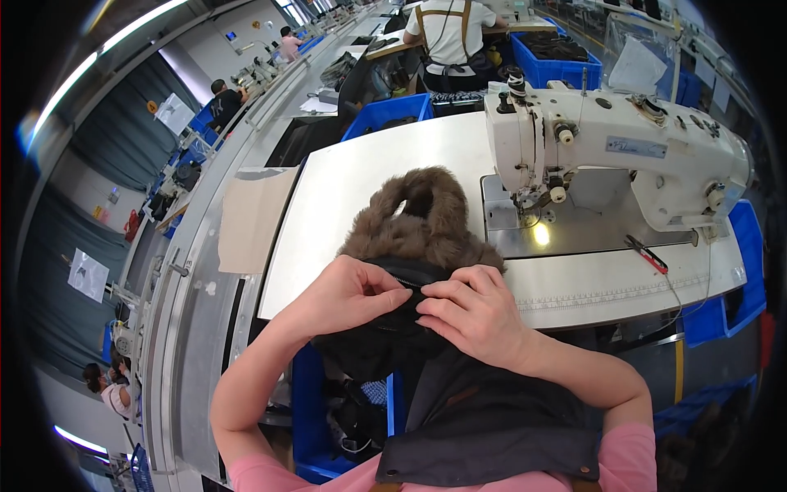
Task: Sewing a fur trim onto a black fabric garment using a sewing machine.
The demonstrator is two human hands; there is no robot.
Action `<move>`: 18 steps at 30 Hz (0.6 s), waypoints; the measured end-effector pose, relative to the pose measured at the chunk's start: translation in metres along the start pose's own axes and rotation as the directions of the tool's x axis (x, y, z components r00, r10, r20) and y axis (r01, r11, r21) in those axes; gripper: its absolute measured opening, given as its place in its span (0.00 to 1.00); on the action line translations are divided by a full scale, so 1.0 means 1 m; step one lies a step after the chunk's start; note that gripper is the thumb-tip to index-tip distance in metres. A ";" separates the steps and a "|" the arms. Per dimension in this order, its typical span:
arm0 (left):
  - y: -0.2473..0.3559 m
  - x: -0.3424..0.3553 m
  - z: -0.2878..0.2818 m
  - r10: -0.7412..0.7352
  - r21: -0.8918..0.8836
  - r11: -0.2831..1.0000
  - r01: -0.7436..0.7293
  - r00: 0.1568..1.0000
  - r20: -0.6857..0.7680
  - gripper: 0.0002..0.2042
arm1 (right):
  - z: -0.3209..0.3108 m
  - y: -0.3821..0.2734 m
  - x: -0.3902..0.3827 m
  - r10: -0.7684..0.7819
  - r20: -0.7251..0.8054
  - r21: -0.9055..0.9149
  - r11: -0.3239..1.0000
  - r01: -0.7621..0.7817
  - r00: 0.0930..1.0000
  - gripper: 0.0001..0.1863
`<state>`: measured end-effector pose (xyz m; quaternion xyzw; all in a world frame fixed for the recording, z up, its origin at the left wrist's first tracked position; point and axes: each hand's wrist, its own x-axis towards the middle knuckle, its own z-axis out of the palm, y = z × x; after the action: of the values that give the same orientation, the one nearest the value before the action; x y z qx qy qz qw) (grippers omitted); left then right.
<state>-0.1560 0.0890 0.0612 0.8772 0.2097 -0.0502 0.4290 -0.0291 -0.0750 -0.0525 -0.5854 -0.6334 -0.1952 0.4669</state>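
A brown furry bag (381, 238) with a looped fur handle (449, 201) lies at the near edge of the white sewing table. Its black lining (369, 348) is turned toward me and hangs over the edge. A dark zipper (407, 282) shows between my hands. My left hand (348, 297) pinches the black cloth beside the zipper with thumb and forefinger. Close by on the right, my right hand (475, 316) has its fingers bent and pressed onto the same lining. The fingertips of both hands nearly meet.
A white sewing machine (611, 148) stands on the table's right, with red-handled snips (648, 254) in front. Beige sheet material (254, 220) lies left. Blue bins stand below (310, 410), behind (393, 111) and at right (730, 316). A person (451, 41) sits ahead.
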 end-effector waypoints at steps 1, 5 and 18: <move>0.002 0.000 -0.001 -0.001 -0.001 1.000 0.001 1.000 0.000 0.10 | 0.000 0.000 -0.001 -0.001 -0.004 -0.005 1.000 0.001 1.000 0.14; 0.004 0.000 -0.001 0.057 0.114 0.992 -0.059 0.998 0.018 0.10 | 0.002 -0.001 -0.002 -0.007 -0.014 -0.017 1.000 0.007 1.000 0.14; -0.025 0.011 0.031 0.064 -0.333 0.937 -0.106 0.989 -0.135 0.07 | 0.006 0.007 -0.010 -0.139 0.017 -0.218 0.966 0.139 0.990 0.14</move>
<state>-0.1532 0.0825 0.0203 0.7998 0.2028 0.0590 0.5619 -0.0262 -0.0741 -0.0654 -0.5875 -0.6480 -0.2953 0.3843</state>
